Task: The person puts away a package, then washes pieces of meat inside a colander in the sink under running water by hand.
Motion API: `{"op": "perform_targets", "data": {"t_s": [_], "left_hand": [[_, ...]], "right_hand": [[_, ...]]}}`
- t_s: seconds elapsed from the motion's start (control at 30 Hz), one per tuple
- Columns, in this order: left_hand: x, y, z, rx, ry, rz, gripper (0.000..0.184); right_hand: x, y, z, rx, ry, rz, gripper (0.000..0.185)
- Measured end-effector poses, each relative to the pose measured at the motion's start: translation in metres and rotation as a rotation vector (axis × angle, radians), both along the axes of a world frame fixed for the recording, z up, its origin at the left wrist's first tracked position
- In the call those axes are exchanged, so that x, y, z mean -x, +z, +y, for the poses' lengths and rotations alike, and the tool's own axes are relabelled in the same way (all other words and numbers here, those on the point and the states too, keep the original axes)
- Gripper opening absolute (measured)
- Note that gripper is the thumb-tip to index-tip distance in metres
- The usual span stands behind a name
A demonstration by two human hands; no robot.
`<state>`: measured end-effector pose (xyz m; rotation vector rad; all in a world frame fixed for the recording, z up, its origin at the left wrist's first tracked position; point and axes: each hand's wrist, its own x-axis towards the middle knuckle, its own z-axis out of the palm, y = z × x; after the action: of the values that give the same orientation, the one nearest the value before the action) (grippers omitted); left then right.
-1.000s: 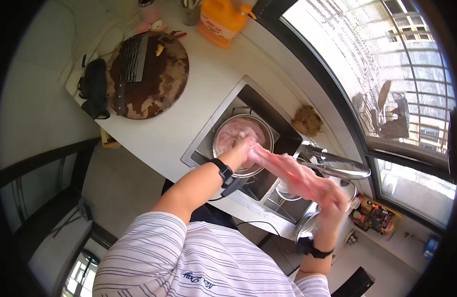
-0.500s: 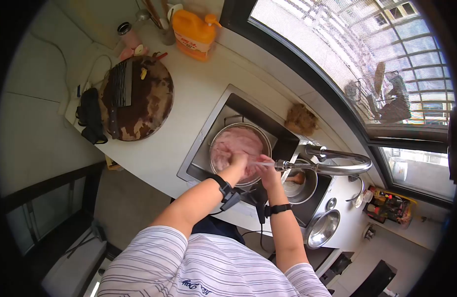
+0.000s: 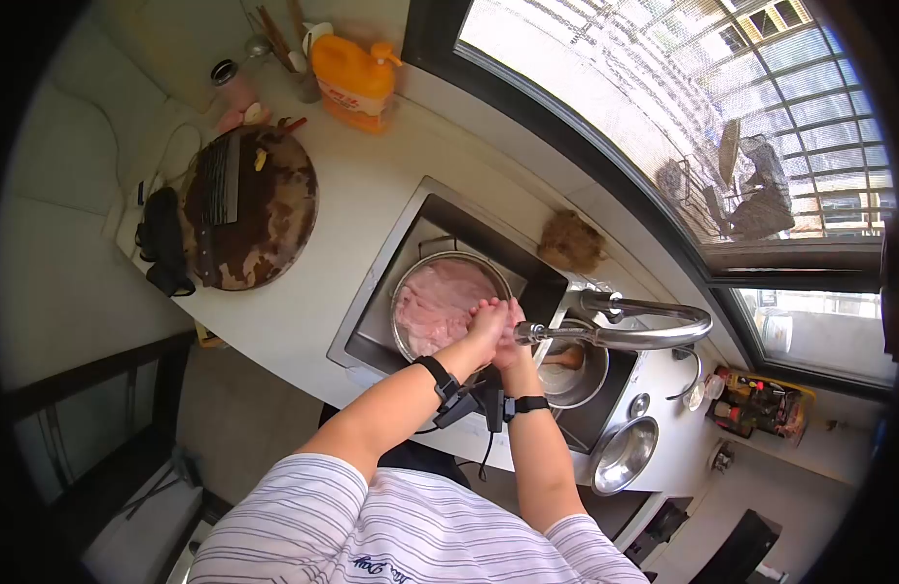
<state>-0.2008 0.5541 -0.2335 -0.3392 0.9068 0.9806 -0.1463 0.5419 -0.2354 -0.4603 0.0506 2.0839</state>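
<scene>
A round metal pot (image 3: 401, 338) of pale pink raw meat (image 3: 440, 297) in water sits in the sink (image 3: 372, 292). My left hand (image 3: 486, 321) and my right hand (image 3: 512, 343) are pressed together over the pot's right side, close to the tip of the metal faucet (image 3: 654, 337). Fingers on both are curled inward. Whatever lies between them, if anything, is hidden. Dark straps with small devices circle both wrists.
Right of the hands, a second pot (image 3: 593, 375) holds a brown wooden-looking piece (image 3: 566, 356). A steel bowl (image 3: 627, 456) stands on the counter. At left, a cleaver (image 3: 221, 180) lies on a round chopping board (image 3: 284, 224), near an orange jug (image 3: 352, 83).
My hands have come up from the meat and closed together beside the faucet tip. My left hand has moved toward my right. The whole view has shifted slightly.
</scene>
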Motion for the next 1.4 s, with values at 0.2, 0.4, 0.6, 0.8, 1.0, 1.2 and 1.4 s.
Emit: {"op": "perform_targets", "data": {"t_s": [0.2, 0.4, 0.6, 0.8, 1.0, 1.2, 1.4], "left_hand": [[0.027, 0.005, -0.001, -0.721, -0.676, 1.218, 0.023], [0.039, -0.021, 0.003, -1.051, -0.445, 1.592, 0.016], [0.031, -0.064, -0.007, -0.311, -0.693, 0.386, 0.030], [0.039, -0.027, -0.005, 0.047, -0.491, -0.072, 0.023], [0.057, -0.034, 0.000, 0.036, -0.521, -0.132, 0.023], [0.064, -0.036, 0.012, -0.089, -0.492, 0.002, 0.024], [0.065, -0.023, 0.012, -0.105, -0.549, -0.016, 0.016]], "right_hand": [[0.011, -0.007, -0.004, -0.084, 0.025, 0.126, 0.040], [0.013, -0.005, -0.019, 0.288, -0.171, -0.194, 0.034], [0.035, -0.071, -0.026, 0.469, -0.377, -0.617, 0.025], [0.025, -0.051, -0.025, -0.114, 0.047, -1.763, 0.019], [-0.070, -0.006, -0.030, -0.268, 0.091, -2.031, 0.017], [-0.211, 0.036, -0.030, 0.044, -0.439, -2.417, 0.023], [-0.331, -0.031, 0.021, -0.285, -0.340, -2.579, 0.062]]}}
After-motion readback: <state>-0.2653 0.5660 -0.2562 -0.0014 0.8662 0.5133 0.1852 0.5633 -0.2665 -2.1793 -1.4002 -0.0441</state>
